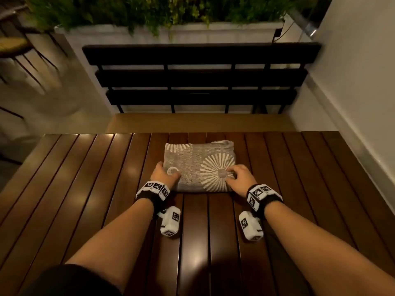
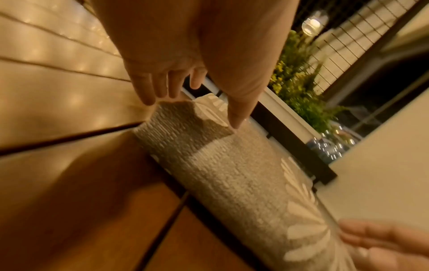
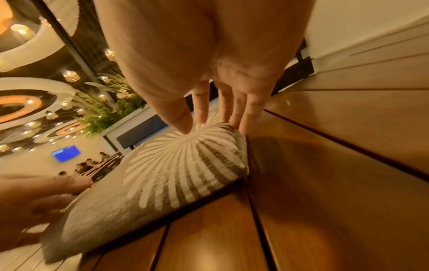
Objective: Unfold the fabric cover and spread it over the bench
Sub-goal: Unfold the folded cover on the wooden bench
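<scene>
On the slatted wooden tabletop, seen from the head camera, a folded grey fabric cover with white sunburst prints lies near the far edge, still a compact rectangle. The left hand sits at its near left corner and the right hand at its near right corner; each wrist carries a marker band. Beyond the tabletop stands a black slatted bench, and behind that a white planter full of green plants.

From the left wrist camera, the left hand reaches down onto the cover; its grip is spread, the thumb tip touching the top of the cloth and the fingers at the far corner, with nothing pinched between them as far as I can see. The right hand shows blurred at the lower right.

From the right wrist camera, the right hand also has a spread grip: thumb planted on the middle of a sunburst on the cover, fingers straight along the right edge of the fold. The left hand is a blur at the left.
</scene>
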